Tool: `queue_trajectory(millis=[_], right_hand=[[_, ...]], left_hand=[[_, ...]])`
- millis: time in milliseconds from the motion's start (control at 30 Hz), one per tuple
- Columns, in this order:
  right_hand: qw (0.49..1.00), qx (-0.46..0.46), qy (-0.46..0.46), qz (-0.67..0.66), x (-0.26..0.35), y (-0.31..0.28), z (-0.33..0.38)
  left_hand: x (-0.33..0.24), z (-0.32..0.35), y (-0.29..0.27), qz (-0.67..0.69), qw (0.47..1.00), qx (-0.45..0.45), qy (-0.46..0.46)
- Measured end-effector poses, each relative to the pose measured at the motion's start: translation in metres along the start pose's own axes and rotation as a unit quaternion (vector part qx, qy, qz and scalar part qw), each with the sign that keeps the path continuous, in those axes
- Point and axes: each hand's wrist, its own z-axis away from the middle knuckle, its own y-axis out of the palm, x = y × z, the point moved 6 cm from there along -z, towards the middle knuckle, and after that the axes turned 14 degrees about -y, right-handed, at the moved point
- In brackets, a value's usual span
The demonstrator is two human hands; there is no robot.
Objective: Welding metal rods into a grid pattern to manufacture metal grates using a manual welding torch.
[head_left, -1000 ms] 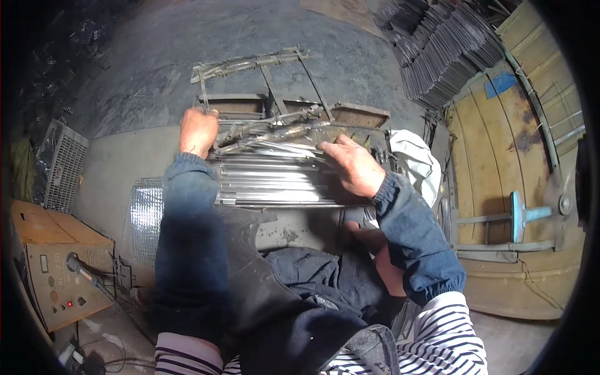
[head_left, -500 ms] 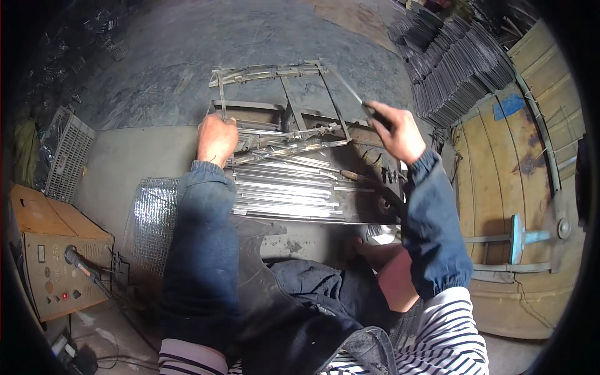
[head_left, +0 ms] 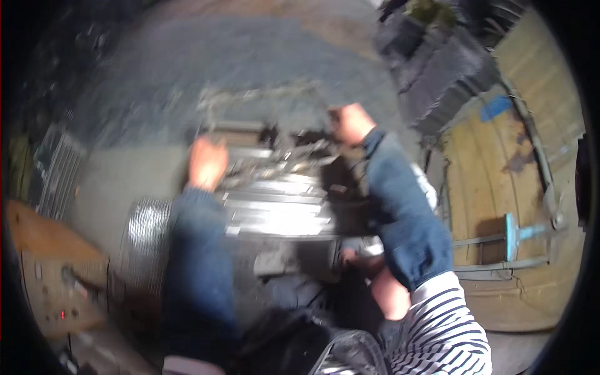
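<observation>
My left hand is closed on the left side of a rectangular metal frame, made of thin bars and blurred by motion. At the frame's right side is my right hand, its fingers curled shut. Blur hides what is in them. Beneath the frame's near side, bright metal strips lie side by side on a low dark bench. The frame's near bars overlap the far strips.
An orange-topped machine with a small red light stands at left. Beside the bench lies shiny wire mesh; a grey slotted crate is farther left. Right are stacked metal pieces and a yellowish panel with a blue bracket.
My right hand has moved left and slightly up to the frame's right side; the thin metal rod it held no longer shows clearly. My left hand and the frame sit lower in view.
</observation>
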Motion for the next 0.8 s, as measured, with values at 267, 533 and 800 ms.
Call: queue_trajectory(millis=[267,533,800], right_hand=[[0.972,0.119,0.059,-0.196,0.133,0.194,0.029],[0.966,-0.02,0.055,-0.251,0.105,0.124,0.035],[0.972,-0.024,-0.207,-0.104,0.114,-0.001,0.058]], left_hand=[[0.181,0.099,-0.03,-0.038,0.985,0.01,-0.166],[0.206,0.039,0.017,-0.053,0.997,-0.046,-0.03],[-0.088,-0.043,0.033,0.036,0.998,0.009,0.048]])
